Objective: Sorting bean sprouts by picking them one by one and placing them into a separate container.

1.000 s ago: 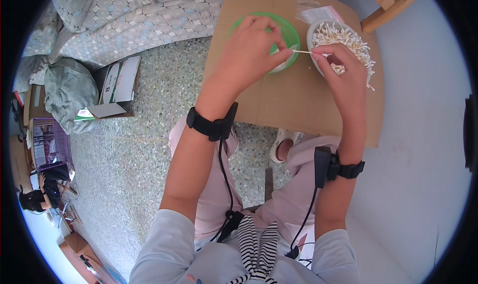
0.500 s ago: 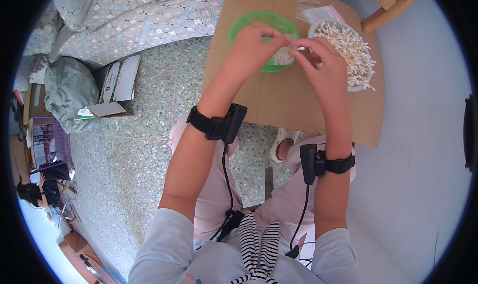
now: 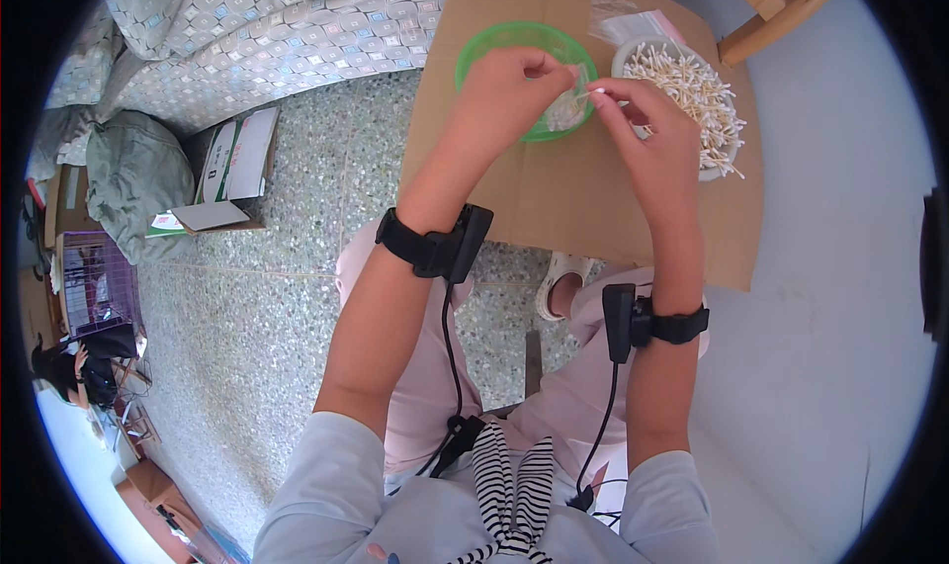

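Note:
Over the green bowl [image 3: 469, 58], my left hand [image 3: 514, 91] is closed in a pinch on a small clear plastic bag [image 3: 566, 116], which hangs inside the rim. Its fingers partly cover the bag's top. My right hand [image 3: 647, 119] pinches a cotton swab [image 3: 591, 92] between thumb and fingertips, its white tip showing beside the bag's top. Just right of that hand stands a pale round bowl [image 3: 733, 161] heaped with loose cotton swabs [image 3: 687, 89], some poking over the rim. My right hand hides part of this bowl.
Flat cardboard [image 3: 474, 198] covers the low table under both bowls. Clear plastic bags [image 3: 643, 27] lie behind the swab bowl. A wooden chair [image 3: 781, 15] stands at the far right, by a pale wall [image 3: 830, 297]. An open carton [image 3: 237, 159] is on the floor at left.
My right hand has shifted slightly right, with the cotton swab still in its fingertips. More of the clear bag shows below my left hand, which has barely moved.

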Tool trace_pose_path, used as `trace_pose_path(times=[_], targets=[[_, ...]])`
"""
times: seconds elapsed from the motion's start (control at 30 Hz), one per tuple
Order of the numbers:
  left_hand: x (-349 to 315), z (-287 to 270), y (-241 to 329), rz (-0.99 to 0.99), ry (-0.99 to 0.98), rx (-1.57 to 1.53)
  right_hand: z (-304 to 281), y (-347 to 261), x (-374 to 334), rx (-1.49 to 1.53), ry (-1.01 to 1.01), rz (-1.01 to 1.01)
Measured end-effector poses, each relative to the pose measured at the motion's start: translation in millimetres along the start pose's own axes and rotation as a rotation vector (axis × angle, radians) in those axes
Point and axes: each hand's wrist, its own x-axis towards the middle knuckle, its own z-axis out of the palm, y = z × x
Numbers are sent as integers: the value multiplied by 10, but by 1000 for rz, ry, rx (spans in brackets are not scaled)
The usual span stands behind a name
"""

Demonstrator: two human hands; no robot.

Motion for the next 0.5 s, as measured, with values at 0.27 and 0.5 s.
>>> trace_pose_path(times=[0.27,0.5], targets=[[14,39,6,-26,-1,-75,-8,-57,-30,-192,35,-91],[20,39,-20,-2,-24,-149,5,62,-55,-192,-159,-5]])
